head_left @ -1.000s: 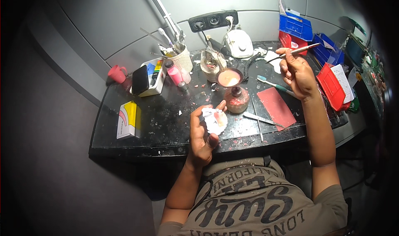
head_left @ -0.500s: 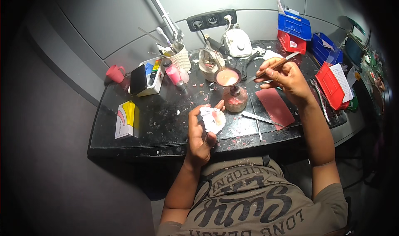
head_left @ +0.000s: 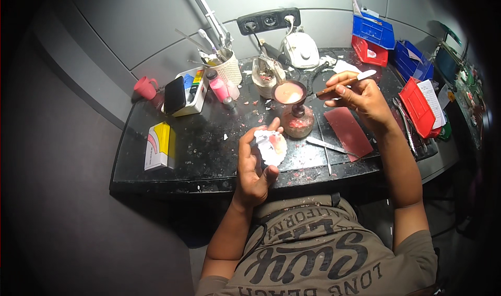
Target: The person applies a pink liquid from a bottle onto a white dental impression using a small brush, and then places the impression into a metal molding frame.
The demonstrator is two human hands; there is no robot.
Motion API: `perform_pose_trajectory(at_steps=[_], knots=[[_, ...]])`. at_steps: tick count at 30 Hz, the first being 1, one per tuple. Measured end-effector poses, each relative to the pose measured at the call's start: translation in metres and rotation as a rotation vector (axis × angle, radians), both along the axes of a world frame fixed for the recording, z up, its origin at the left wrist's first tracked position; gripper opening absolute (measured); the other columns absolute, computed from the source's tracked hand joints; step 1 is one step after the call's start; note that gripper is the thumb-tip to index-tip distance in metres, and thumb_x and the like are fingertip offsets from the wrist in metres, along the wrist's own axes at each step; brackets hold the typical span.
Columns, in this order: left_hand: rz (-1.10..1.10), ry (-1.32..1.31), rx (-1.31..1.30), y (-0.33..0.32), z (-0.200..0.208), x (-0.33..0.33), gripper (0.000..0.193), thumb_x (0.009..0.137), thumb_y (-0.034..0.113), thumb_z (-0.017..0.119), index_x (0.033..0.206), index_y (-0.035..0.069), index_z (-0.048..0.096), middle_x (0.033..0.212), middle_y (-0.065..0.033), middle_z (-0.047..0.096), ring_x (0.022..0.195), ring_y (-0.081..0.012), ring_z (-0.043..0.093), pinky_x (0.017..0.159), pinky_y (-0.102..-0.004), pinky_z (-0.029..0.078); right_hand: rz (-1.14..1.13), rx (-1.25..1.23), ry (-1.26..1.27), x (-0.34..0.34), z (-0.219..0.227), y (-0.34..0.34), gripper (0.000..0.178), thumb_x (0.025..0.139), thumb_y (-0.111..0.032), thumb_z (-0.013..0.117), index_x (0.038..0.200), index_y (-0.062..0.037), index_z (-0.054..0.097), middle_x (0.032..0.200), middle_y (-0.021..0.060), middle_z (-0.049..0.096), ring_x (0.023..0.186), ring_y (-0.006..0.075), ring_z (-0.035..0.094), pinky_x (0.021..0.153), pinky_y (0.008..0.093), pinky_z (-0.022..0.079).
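A white plaster dental cast [head_left: 272, 149] with pink wax on it rests in my left hand [head_left: 251, 173], the fingers and thumb curled round its sides. My right hand [head_left: 362, 99] pinches the brown handle of a wax knife [head_left: 325, 91], raised above the bench. The knife's dark narrow end points left, close to a small metal pan [head_left: 289, 93] of melted pinkish wax. That pan sits above a glass spirit burner [head_left: 298, 123] with pink bits inside. Below my right hand lies a pink wax sheet [head_left: 348, 131].
A scalpel [head_left: 324, 144] crosses a thin metal tool [head_left: 328, 163] by the burner. Leftward stand a yellow-white box [head_left: 158, 149], a phone [head_left: 175, 95], a pink bottle [head_left: 217, 89] and a tool cup [head_left: 227, 71]. Red bins [head_left: 416, 108] and pliers [head_left: 403, 121] line the right; wax scraps litter the bench [head_left: 203, 145].
The wax knife has turned in my right hand and lies flatter, its narrow end nearer the pan. In my left hand the cast has tilted slightly. The whole view has shifted a little.
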State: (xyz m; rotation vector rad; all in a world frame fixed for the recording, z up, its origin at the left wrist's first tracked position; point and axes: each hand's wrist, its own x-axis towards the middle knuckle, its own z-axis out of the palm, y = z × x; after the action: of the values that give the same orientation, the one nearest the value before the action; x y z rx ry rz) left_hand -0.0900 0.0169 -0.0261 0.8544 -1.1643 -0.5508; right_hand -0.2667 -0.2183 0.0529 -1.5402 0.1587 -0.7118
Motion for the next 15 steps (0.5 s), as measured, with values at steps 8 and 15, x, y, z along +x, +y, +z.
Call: perform_pose_trajectory(at_steps=[8, 15], knots=[[0.114, -0.03, -0.006, 0.0011, -0.0021, 0.0016, 0.095, 0.09, 0.049, 0.076, 0.151, -0.004, 0.028, 0.144, -0.0159, 0.043, 0.136, -0.0241, 0.042, 0.116, -0.0382, 0.031, -0.131, 0.021, -0.013, -0.0003, 0.0002, -0.0055, 0.019, 0.092, -0.003, 0.073, 0.108, 0.0031, 0.065, 0.103, 0.0147, 0.072, 0.094, 0.0199, 0.073, 0.078, 0.0319, 0.065], [0.089, 0.031, -0.019, 0.0021, -0.0004, -0.0018, 0.094, 0.089, 0.037, 0.081, 0.154, -0.004, 0.025, 0.143, -0.0135, 0.044, 0.132, -0.0213, 0.045, 0.114, -0.036, 0.034, -0.115, 0.021, -0.018, -0.0004, 0.0039, -0.0014, 0.015, 0.1, -0.011, 0.065, 0.109, 0.0016, 0.067, 0.103, 0.0132, 0.072, 0.093, 0.0195, 0.073, 0.079, 0.0321, 0.065]])
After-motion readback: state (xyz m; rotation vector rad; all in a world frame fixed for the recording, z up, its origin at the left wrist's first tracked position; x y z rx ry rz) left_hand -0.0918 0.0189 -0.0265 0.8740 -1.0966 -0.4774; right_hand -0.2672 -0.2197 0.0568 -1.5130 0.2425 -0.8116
